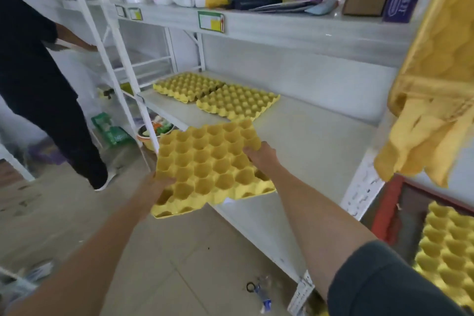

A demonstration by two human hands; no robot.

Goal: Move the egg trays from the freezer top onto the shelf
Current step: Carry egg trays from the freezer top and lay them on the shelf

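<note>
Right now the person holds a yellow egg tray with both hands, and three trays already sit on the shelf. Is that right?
Not quite. The head view shows two trays on the shelf, not three. The left hand and right hand do hold the yellow egg tray.

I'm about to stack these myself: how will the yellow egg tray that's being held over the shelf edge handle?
Probably light: the egg tray stays level with the left hand and right hand gripping only its edges. Likely fairly stiff, as it shows no sag between them. The moulded cups suggest thin pulp, so a hard grip may crush it.
</note>
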